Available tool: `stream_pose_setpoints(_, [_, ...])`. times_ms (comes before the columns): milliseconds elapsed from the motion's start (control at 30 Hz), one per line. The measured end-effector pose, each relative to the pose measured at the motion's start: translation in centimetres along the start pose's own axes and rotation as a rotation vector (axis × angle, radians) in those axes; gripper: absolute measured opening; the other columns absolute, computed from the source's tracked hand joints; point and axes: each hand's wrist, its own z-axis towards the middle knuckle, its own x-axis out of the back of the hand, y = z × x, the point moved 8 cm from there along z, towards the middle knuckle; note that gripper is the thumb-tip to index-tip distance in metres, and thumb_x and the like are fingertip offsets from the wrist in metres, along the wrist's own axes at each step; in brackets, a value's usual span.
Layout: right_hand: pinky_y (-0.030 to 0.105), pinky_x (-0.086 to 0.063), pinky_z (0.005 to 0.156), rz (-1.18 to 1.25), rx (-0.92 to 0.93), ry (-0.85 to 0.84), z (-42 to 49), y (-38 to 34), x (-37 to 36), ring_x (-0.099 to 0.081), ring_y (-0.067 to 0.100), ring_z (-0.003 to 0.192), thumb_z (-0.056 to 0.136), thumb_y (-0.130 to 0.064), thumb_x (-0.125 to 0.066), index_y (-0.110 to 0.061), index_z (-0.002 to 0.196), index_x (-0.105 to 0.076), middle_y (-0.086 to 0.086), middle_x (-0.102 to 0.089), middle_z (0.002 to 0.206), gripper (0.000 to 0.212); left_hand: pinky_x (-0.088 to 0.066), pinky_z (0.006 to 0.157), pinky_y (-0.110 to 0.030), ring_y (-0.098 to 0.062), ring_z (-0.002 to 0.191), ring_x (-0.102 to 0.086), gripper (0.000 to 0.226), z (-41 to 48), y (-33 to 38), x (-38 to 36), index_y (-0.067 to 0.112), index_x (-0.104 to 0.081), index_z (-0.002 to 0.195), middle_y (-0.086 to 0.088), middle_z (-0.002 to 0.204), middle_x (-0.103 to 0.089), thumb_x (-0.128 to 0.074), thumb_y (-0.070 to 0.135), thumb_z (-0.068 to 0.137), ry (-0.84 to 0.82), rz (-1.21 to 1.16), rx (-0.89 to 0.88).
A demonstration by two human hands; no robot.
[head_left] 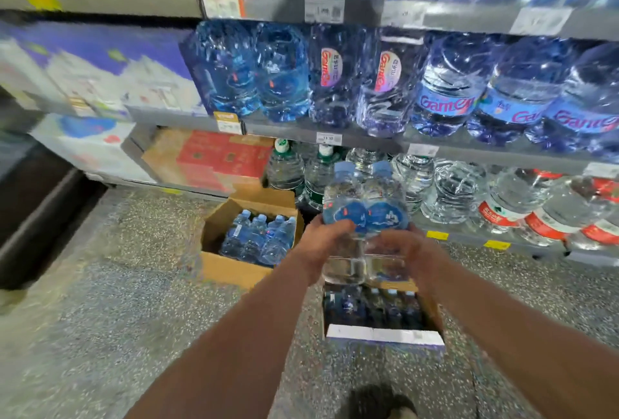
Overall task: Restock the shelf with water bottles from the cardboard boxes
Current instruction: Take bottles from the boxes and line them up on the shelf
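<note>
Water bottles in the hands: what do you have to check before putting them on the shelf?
1. Grip: left hand and right hand both grip the held bottles from the sides: ok.
2. Held bottles lifted above the near box: ok.
3. Free gap on the bottom shelf: cannot tell, big bottles line its front.
4. Held bottles wrapped together so none slips: cannot tell, blurred.
5. More stock in the far box: ok, bottles inside.

Glossy clear plastic water bottles [365,214]; matt cardboard box [231,267]; speckled stone-like floor [117,301].
</note>
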Motion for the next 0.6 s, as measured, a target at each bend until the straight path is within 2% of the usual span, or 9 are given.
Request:
stream_pose_setpoints(67, [0.032, -0.044, 0.062, -0.039, 0.036, 0.003, -2.0, -1.5, -2.3, -0.063, 0.027, 0.086, 0.049, -0.018, -0.078, -0.018, 0.117, -0.054, 0.022, -0.067, 0.110, 0.072, -0.054, 0.087, -0.049, -0.028, 0.093, -0.068, 0.069, -2.2, 2.3, 1.3, 0.012, -0.059, 0.117, -0.012, 0.111, -0.069, -0.087, 0.028, 0.056, -0.010, 0.033, -0.066])
stream_pose_setpoints(100, [0.030, -0.046, 0.060, -0.060, 0.049, 0.006, -3.0, -2.3, -3.5, -0.063, 0.027, 0.086, 0.055, -0.016, -0.079, -0.017, 0.116, -0.055, 0.020, -0.067, 0.109, 0.065, -0.056, 0.084, -0.047, -0.027, 0.088, -0.069, 0.071, -3.1, 3.4, 2.1, 0.010, -0.060, 0.118, -0.014, 0.110, -0.069, -0.088, 0.026, 0.055, -0.023, 0.028, -0.106])
stream_pose_setpoints(200, [0.029, -0.049, 0.057, -0.079, 0.132, 0.023, -6.2, -5.4, -7.0, -0.063, 0.026, 0.082, 0.071, -0.004, -0.075, -0.010, 0.110, -0.062, 0.015, -0.069, 0.100, 0.042, -0.058, 0.066, -0.035, -0.019, 0.067, -0.067, 0.044, -6.6, 7.3, 4.3, 0.002, -0.062, 0.110, -0.015, 0.096, -0.069, -0.080, 0.006, 0.070, -0.043, 0.035, -0.193])
stream_pose_setpoints(267, [0.031, -0.047, 0.061, -0.091, 0.206, 0.043, -8.8, -7.6, -9.2, -0.063, 0.027, 0.079, 0.077, -0.004, -0.073, -0.011, 0.102, -0.065, 0.014, -0.069, 0.089, 0.027, -0.054, 0.066, -0.035, -0.022, 0.070, -0.065, 0.050, -8.6, 9.7, 5.7, 0.001, -0.065, 0.109, -0.016, 0.094, -0.069, -0.082, 0.013, 0.064, -0.061, 0.062, -0.241])
stream_pose_setpoints(333, [0.027, -0.045, 0.059, -0.072, 0.273, 0.037, -11.2, -9.5, -11.4, -0.063, 0.019, 0.073, 0.081, -0.005, -0.070, -0.018, 0.092, -0.060, 0.005, -0.068, 0.083, 0.019, -0.053, 0.064, -0.032, -0.020, 0.072, -0.066, 0.048, -10.7, 12.1, 7.1, 0.008, -0.068, 0.106, -0.008, 0.090, -0.072, -0.082, 0.017, 0.060, -0.044, 0.087, -0.298])
stream_pose_setpoints(400, [0.024, -0.043, 0.057, -0.069, 0.318, 0.011, -13.2, -11.1, -13.5, -0.061, 0.011, 0.073, 0.081, -0.005, -0.069, -0.018, 0.097, -0.056, 0.000, -0.065, 0.086, 0.024, -0.052, 0.068, -0.033, -0.017, 0.078, -0.068, 0.041, -12.7, 14.4, 8.6, 0.017, -0.069, 0.098, -0.003, 0.092, -0.073, -0.079, 0.019, 0.058, -0.024, 0.101, -0.357])
stream_pose_setpoints(433, [0.025, -0.045, 0.061, -0.076, 0.334, 0.011, -13.9, -11.8, -14.5, -0.060, 0.010, 0.077, 0.080, -0.007, -0.071, -0.016, 0.105, -0.054, -0.001, -0.065, 0.092, 0.032, -0.052, 0.068, -0.032, -0.017, 0.080, -0.068, 0.038, -13.7, 15.6, 9.3, 0.019, -0.068, 0.096, -0.003, 0.093, -0.074, -0.078, 0.018, 0.058, -0.013, 0.103, -0.389])
stream_pose_setpoints(533, [0.036, -0.046, 0.083, -0.084, 0.374, 0.015, -15.2, -13.9, -16.8, -0.058, 0.017, 0.097, 0.076, -0.012, -0.075, -0.015, 0.123, -0.046, 0.001, -0.061, 0.108, 0.055, -0.049, 0.064, -0.027, -0.019, 0.082, -0.066, 0.032, -16.0, 18.4, 11.1, 0.015, -0.067, 0.100, -0.004, 0.094, -0.072, -0.077, 0.006, 0.070, 0.019, 0.086, -0.453])
stream_pose_setpoints(600, [0.036, -0.043, 0.084, -0.086, 0.396, 0.008, -16.3, -15.3, -17.9, -0.056, 0.021, 0.102, 0.075, -0.015, -0.076, -0.014, 0.125, -0.043, 0.002, -0.059, 0.110, 0.061, -0.048, 0.064, -0.025, -0.019, 0.082, -0.066, 0.032, -17.5, 20.1, 12.1, 0.008, -0.067, 0.104, -0.006, 0.095, -0.072, -0.076, 0.005, 0.073, 0.061, 0.060, -0.475])
